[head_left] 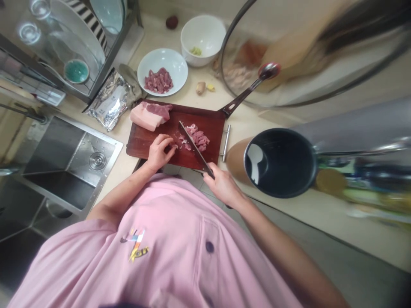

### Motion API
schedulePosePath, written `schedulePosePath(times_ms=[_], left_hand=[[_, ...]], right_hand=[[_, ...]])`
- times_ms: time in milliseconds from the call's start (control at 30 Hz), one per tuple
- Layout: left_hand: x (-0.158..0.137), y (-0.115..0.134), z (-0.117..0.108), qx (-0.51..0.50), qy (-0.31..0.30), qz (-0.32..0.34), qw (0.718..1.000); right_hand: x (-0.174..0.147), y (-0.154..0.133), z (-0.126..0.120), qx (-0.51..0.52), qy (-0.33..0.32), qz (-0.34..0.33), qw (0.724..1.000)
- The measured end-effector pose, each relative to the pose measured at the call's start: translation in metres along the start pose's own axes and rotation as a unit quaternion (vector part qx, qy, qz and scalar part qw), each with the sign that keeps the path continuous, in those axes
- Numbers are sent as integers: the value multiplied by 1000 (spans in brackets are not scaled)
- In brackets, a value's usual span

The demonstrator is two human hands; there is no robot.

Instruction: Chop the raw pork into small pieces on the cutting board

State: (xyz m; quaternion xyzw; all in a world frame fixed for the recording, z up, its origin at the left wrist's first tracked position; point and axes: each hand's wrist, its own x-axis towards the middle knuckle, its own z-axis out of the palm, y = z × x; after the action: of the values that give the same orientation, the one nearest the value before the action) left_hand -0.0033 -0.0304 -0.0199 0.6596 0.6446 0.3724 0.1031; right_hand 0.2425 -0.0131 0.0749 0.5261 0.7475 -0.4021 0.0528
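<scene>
While the right grip (221, 183) is clenched around the handle of the knife (197, 150) at 5 o'clock of the board (141, 137), the blade points toward 11, along the 9 o'clock side of the cut pieces (200, 137). Blade contact with the wood: not resolvable from this angle. Meat positions: block (146, 117) on the board at 10, pieces at 3, a further lot (159, 80) on the plate (165, 57), off the board at 11. Left grip (158, 153) at 7: fingers curled low over the wood, near the blade but apart; cannot tell whether a scrap is pinched under them. Risk 1: nicked fingertips, should the knife swing toward 9 or skid on slick meat. Risk 2: pieces shoved off the 3 o'clock edge onto the bench (245, 122), should the blade sweep too hard toward the pot (279, 145). Risk 3: tipping, should weight bear on the 6 o'clock edge, which appears to overhang.
</scene>
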Motion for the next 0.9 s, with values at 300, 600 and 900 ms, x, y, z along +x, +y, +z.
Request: schedulePosePath(times_ms=[300,600,900], left_hand=[[0,-3,4,45,-18,22,999],[2,-1,7,80,-30,17,996],[1,-2,10,81,-26,9,996]], right_hand=[[-10,-11,5,-30,-37,-27,999],[14,-22,11,-20,-65,-12,998],[8,-8,17,-18,-69,-5,997]])
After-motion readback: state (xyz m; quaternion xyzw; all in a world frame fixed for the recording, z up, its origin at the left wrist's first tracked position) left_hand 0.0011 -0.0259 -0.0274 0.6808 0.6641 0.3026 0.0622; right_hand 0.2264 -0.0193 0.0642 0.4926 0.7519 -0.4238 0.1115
